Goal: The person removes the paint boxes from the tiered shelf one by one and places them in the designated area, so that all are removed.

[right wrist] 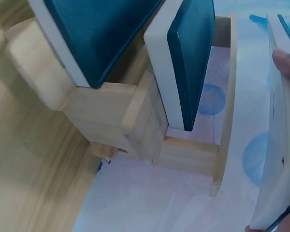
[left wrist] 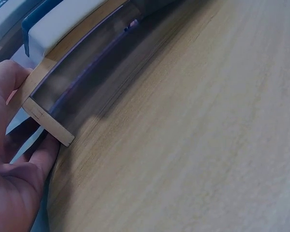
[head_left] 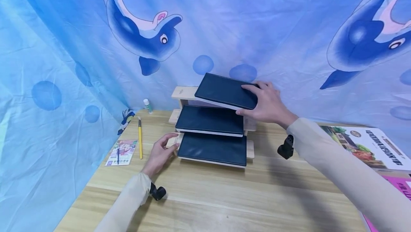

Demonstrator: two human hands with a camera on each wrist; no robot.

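A stepped wooden rack (head_left: 184, 92) stands on the table, with two flat slabs with dark blue tops and white sides, a middle slab (head_left: 208, 119) and a lower slab (head_left: 212, 150), on its lower steps. My right hand (head_left: 271, 103) grips a third such slab (head_left: 221, 87) by its right end, tilted over the top step. In the right wrist view this held slab (right wrist: 280, 130) is apart from the rack's top board (right wrist: 225, 111). My left hand (head_left: 159, 155) holds the left end of the bottom step, thumb and fingers around the wooden end (left wrist: 48, 121).
To the left lie a yellow-handled brush (head_left: 140, 139) and a small printed card (head_left: 122, 152); a glue stick (head_left: 147, 106) stands behind them. Magazines (head_left: 369, 146) lie at the right. A blue dolphin-print curtain (head_left: 218, 29) hangs close behind the rack.
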